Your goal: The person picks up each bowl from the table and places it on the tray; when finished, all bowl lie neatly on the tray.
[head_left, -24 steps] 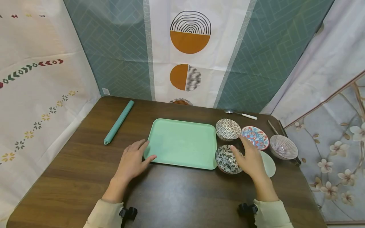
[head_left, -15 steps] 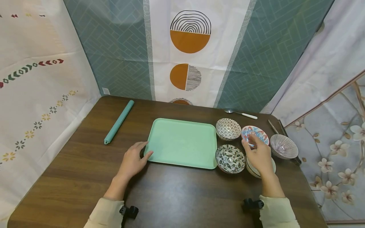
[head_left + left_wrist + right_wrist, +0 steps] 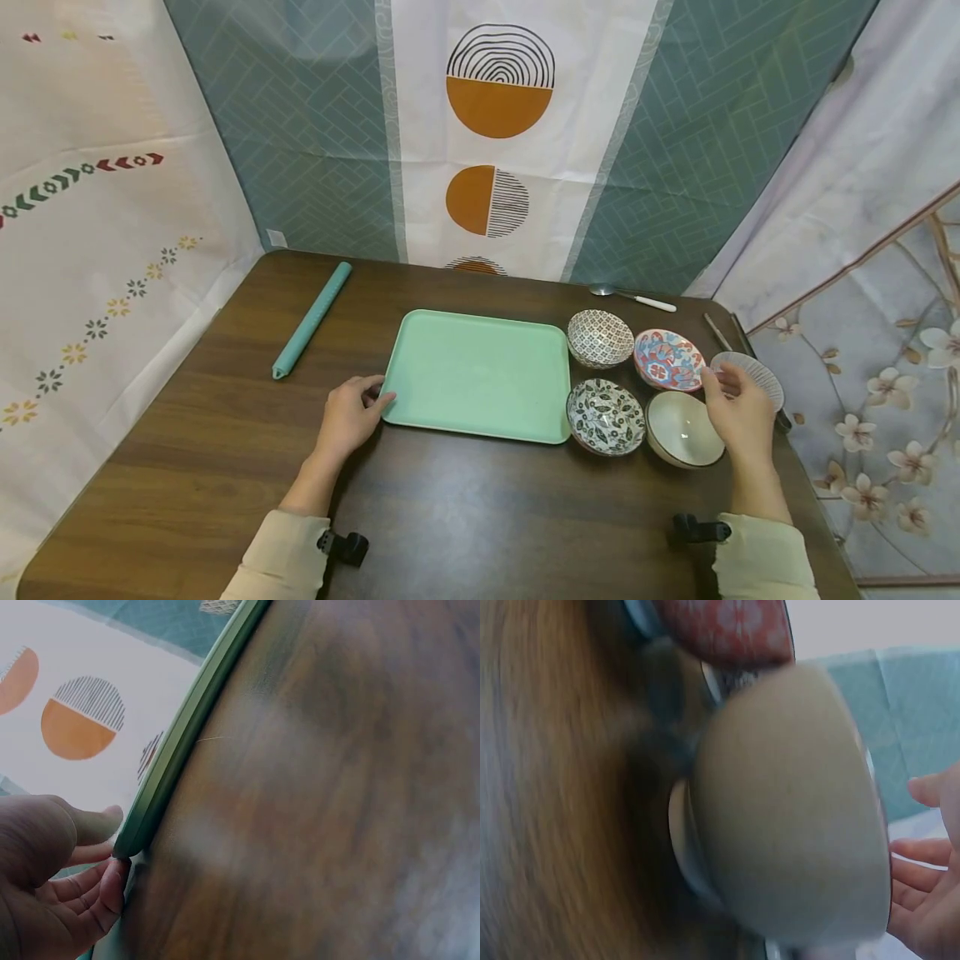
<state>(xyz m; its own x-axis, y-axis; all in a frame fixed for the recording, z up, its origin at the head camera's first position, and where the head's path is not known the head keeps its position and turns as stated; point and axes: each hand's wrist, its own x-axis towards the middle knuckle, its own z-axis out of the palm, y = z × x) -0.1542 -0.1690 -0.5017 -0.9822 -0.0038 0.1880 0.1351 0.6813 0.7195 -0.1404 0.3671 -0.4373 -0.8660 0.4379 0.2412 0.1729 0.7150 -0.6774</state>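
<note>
My left hand (image 3: 350, 419) is at the near left corner of a mint-green tray (image 3: 480, 375). In the left wrist view the thumb lies over the tray's rim (image 3: 184, 724) and curled fingers are at its underside, pinching the corner. My right hand (image 3: 740, 414) holds nothing. It hovers between a plain cream bowl (image 3: 682, 429) and a pale striped bowl (image 3: 761, 379), which it partly hides. In the right wrist view the cream bowl's side (image 3: 787, 810) fills the middle, with the loosely bent fingers beyond its rim.
Right of the tray stand a leaf-patterned bowl (image 3: 606, 417), a lattice-patterned bowl (image 3: 600, 338) and a red-blue bowl (image 3: 667, 360). A white-handled spoon (image 3: 652, 303) lies behind them. A teal roll (image 3: 311, 321) lies at the left. A thin stick (image 3: 717, 332) is at the table's right edge.
My right hand has moved right, from over the leaf-patterned bowl past the cream bowl toward the striped one. My left hand has closed in on the tray's corner. The bowls stay in place.
</note>
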